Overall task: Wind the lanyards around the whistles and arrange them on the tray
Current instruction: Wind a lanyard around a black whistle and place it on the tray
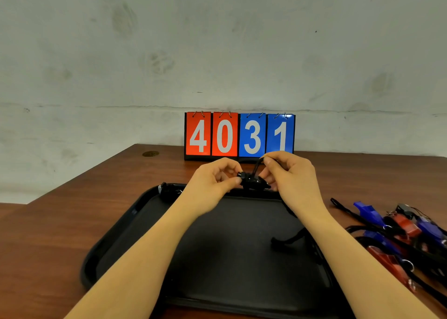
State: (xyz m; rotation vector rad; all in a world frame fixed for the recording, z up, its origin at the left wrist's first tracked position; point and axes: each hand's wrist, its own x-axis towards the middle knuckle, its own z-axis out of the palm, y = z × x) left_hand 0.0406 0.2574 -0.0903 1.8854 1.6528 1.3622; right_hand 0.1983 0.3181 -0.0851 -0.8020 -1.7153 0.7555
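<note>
Plainly, with the left hand pinching the black whistle above the tray and the right hand pinching its cord, slack could have unravelled the wraps.

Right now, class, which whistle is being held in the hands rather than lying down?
The black plastic whistle, pinched between left hand and right hand above the tray; the blue and red ones lie on the table.

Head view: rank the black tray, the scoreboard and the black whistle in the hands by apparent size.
1. Black tray, largest by far.
2. Scoreboard; it stands farther back, so it may look smaller than it is.
3. Black whistle, smallest, partly hidden by the left hand and right hand.
</note>
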